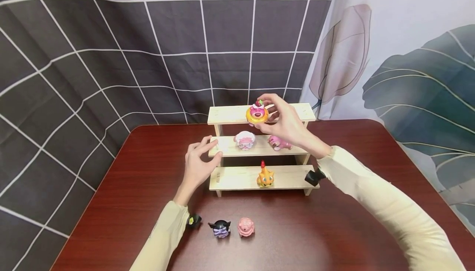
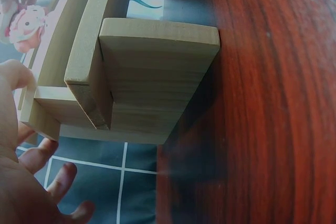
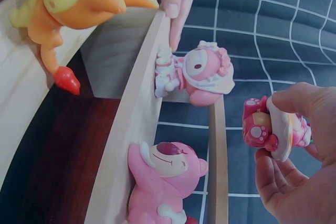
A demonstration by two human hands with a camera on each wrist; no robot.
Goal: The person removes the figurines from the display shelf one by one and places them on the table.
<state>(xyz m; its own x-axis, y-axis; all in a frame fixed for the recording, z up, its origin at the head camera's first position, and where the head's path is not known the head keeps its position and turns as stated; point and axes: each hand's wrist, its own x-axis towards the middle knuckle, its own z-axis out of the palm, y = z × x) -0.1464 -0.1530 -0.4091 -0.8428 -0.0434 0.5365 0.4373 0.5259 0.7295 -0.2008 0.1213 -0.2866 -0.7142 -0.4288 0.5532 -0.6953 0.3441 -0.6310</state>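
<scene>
My right hand (image 1: 285,120) holds a pink bear figurine in a yellow ring (image 1: 257,114), a strawberry on its head, by its side in front of the top board. My left hand (image 1: 197,161) is at the left end of the three-tier wooden display shelf (image 1: 233,182), thumb and forefinger on the middle board's corner and the other fingers spread beside it. On that middle board sit a white-hooded pink figurine (image 1: 245,140) and a lying pink bear figurine (image 1: 279,142), partly hidden by my right wrist. An orange figurine with a red-tipped tail (image 1: 265,177) sits on the bottom board.
In front of the shelf, a black-and-purple figurine (image 1: 220,229) and a round pink figurine (image 1: 246,227) stand on the reddish-brown table (image 1: 148,172). A dark checked curtain (image 1: 167,36) hangs behind, with a pale leaf-patterned curtain (image 1: 400,77) at the right.
</scene>
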